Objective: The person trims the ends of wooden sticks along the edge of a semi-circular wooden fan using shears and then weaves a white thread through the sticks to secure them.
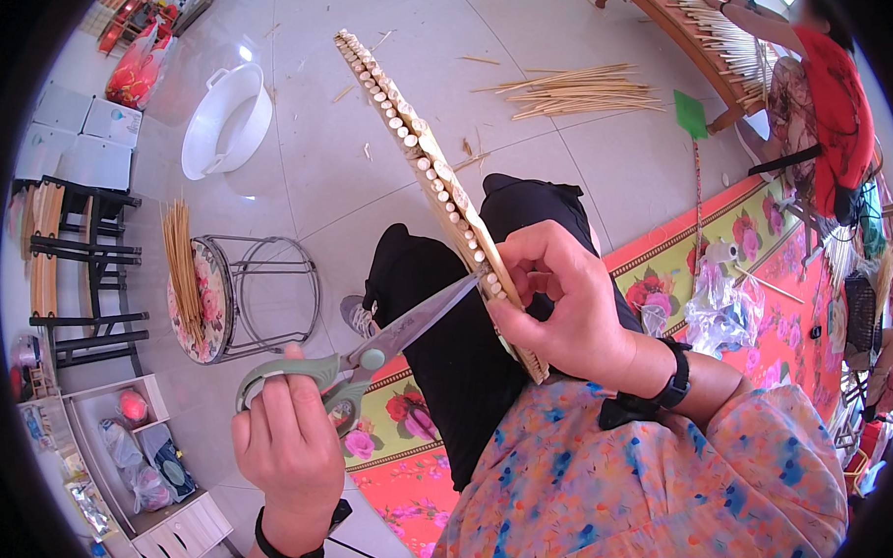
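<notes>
My left hand grips green-handled scissors at lower left. Their metal blades point up to the right, with the tips touching a long pale woven strip beside my right hand's fingers. The strip is studded with a row of round cut stick ends and runs diagonally over my black-trousered knees. My right hand pinches the strip near its lower end. A dark band is on each wrist. Whether the blades are slightly apart is hard to tell.
Stick bundles lie on the tiled floor and on a round stool. A white tub, stacked stools and an open drawer unit are left. Another person in red works at a wooden frame, right, by a floral mat.
</notes>
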Action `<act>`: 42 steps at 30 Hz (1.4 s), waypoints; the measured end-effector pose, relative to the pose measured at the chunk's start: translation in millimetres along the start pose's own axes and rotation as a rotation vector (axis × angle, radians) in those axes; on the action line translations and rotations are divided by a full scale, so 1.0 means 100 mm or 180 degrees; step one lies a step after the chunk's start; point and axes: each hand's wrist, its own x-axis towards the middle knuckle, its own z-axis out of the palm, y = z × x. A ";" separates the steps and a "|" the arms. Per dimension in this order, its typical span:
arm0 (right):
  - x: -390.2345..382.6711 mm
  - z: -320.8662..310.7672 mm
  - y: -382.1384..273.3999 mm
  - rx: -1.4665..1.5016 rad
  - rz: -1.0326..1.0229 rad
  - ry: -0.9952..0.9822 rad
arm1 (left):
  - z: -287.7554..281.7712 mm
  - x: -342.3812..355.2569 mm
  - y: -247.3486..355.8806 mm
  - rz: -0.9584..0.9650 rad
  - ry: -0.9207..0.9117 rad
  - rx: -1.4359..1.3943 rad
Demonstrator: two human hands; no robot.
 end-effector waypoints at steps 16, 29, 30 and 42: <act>-0.01 0.05 -0.02 0.0151 0.0029 -0.0082 | 0.35 -0.31 0.20 -0.0726 -0.0505 -0.2223; 0.01 0.05 -0.03 0.0066 0.0049 -0.0119 | 0.25 -0.26 0.10 -0.0654 -0.0546 -0.1891; 0.01 0.04 -0.03 0.0068 0.0069 -0.0110 | 0.24 -0.23 0.09 -0.0576 -0.0434 -0.1668; -0.01 0.02 -0.03 0.0123 0.0126 -0.0130 | 0.13 -0.22 0.07 -0.0582 -0.0430 -0.1206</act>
